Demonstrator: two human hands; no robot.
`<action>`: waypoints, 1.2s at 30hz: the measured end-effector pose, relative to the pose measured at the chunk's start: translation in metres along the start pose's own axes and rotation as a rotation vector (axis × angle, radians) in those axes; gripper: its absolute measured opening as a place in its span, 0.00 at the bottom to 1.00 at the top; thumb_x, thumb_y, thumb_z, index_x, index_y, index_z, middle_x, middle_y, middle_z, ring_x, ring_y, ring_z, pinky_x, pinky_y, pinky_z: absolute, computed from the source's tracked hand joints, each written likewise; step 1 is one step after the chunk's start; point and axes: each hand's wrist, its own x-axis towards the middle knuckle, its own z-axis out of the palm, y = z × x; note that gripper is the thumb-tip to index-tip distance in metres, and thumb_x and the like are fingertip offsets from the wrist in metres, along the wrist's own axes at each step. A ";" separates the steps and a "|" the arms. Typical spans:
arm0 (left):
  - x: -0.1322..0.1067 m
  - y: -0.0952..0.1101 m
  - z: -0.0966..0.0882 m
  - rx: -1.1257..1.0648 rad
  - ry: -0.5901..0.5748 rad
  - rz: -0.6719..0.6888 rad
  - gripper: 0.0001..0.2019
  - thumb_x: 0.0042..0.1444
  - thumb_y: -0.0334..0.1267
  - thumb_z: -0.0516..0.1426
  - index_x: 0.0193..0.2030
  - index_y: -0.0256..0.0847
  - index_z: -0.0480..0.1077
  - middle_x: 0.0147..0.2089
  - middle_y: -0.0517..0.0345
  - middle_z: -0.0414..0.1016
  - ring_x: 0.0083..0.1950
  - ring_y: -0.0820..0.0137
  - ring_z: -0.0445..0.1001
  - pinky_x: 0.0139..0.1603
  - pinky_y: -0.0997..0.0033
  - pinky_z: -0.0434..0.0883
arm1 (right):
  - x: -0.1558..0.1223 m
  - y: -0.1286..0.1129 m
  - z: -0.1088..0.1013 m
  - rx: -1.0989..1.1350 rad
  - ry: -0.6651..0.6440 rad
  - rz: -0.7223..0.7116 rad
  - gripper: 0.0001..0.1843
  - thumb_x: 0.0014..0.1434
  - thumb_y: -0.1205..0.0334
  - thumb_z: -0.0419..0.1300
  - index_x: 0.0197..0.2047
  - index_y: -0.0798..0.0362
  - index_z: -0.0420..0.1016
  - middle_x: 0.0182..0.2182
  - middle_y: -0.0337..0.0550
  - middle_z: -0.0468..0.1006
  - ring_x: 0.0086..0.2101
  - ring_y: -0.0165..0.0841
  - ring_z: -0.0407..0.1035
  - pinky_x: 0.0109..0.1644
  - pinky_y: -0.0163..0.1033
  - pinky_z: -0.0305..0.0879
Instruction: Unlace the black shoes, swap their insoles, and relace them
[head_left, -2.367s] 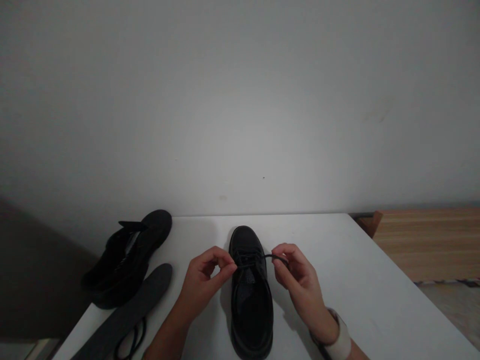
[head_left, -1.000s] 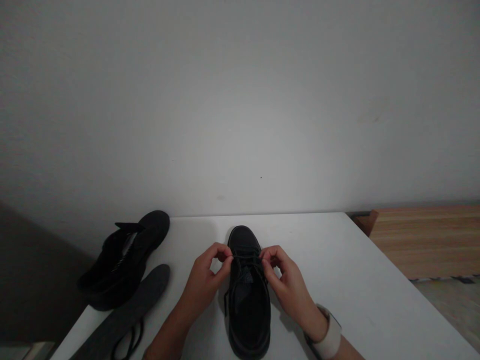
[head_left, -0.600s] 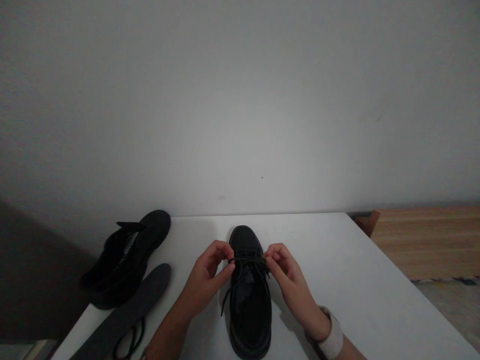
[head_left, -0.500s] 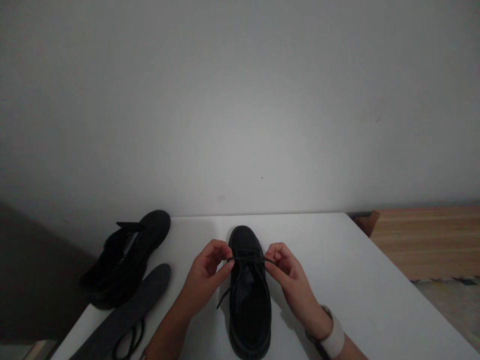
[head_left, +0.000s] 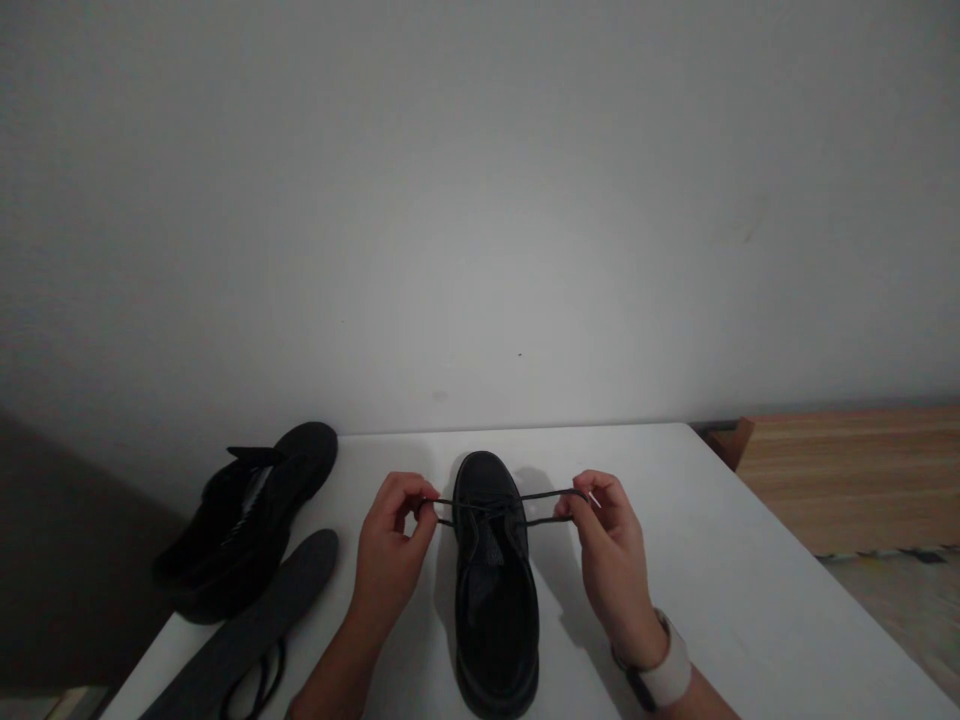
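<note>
A black lace-up shoe (head_left: 496, 600) lies in front of me with its toe pointing away. Out to its left, my left hand (head_left: 397, 525) pinches the black shoelace (head_left: 546, 495). My right hand (head_left: 611, 540), with a light band at the wrist, is closed on the same lace on the right side. Two strands run from the shoe to each hand, stretched out sideways above the table. Where the strands meet over the shoe's tongue, dark lace on dark leather hides the details.
A second black shoe (head_left: 240, 525) lies at the left, its tongue folded up. Beside it are a grey insole (head_left: 262, 620) and a loose black lace (head_left: 262, 685). The white table (head_left: 720, 590) meets a pale wall (head_left: 480, 250); a wooden surface (head_left: 855, 480) stands at the right.
Both hands have moved apart, left and right, drawing the lace outward from the shoe. The loose end that hung at the shoe's left side no longer shows there.
</note>
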 end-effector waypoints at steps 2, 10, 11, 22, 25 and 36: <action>0.001 -0.003 -0.003 -0.010 0.070 -0.006 0.06 0.50 0.28 0.60 0.32 0.42 0.72 0.36 0.62 0.68 0.40 0.72 0.68 0.43 0.75 0.67 | 0.000 0.000 0.000 0.040 0.009 0.005 0.08 0.60 0.59 0.62 0.42 0.47 0.67 0.23 0.30 0.65 0.24 0.27 0.60 0.29 0.33 0.57; 0.004 -0.007 -0.010 -0.275 0.111 -0.131 0.04 0.55 0.33 0.55 0.34 0.42 0.72 0.32 0.62 0.68 0.29 0.74 0.68 0.29 0.75 0.68 | -0.002 -0.007 -0.002 0.122 -0.058 -0.036 0.08 0.61 0.58 0.62 0.44 0.48 0.73 0.22 0.31 0.59 0.22 0.26 0.53 0.25 0.33 0.50; 0.004 -0.004 -0.010 -0.312 0.094 -0.129 0.05 0.53 0.32 0.55 0.31 0.41 0.72 0.31 0.62 0.68 0.27 0.75 0.66 0.25 0.76 0.65 | -0.002 -0.009 -0.002 0.122 -0.073 -0.061 0.09 0.59 0.57 0.63 0.43 0.48 0.75 0.25 0.34 0.64 0.25 0.28 0.57 0.27 0.34 0.54; 0.002 0.017 -0.018 -0.405 -0.102 -0.147 0.27 0.63 0.52 0.43 0.20 0.40 0.70 0.29 0.52 0.69 0.37 0.64 0.68 0.40 0.65 0.67 | -0.004 -0.006 -0.005 0.048 -0.095 -0.129 0.11 0.67 0.52 0.55 0.40 0.46 0.76 0.24 0.36 0.69 0.26 0.30 0.59 0.30 0.35 0.56; 0.005 0.008 -0.013 -0.281 -0.058 -0.146 0.25 0.62 0.52 0.50 0.19 0.41 0.67 0.27 0.57 0.66 0.35 0.67 0.66 0.41 0.68 0.66 | 0.000 0.001 -0.004 -0.062 -0.134 -0.057 0.08 0.63 0.54 0.62 0.39 0.48 0.78 0.27 0.37 0.72 0.29 0.30 0.63 0.33 0.36 0.59; 0.002 -0.008 0.005 0.087 -0.256 -0.233 0.11 0.52 0.44 0.63 0.37 0.39 0.77 0.35 0.54 0.80 0.39 0.63 0.77 0.44 0.64 0.71 | 0.001 0.015 0.004 -0.287 -0.331 0.074 0.13 0.56 0.52 0.65 0.38 0.52 0.81 0.29 0.42 0.78 0.29 0.36 0.68 0.35 0.40 0.62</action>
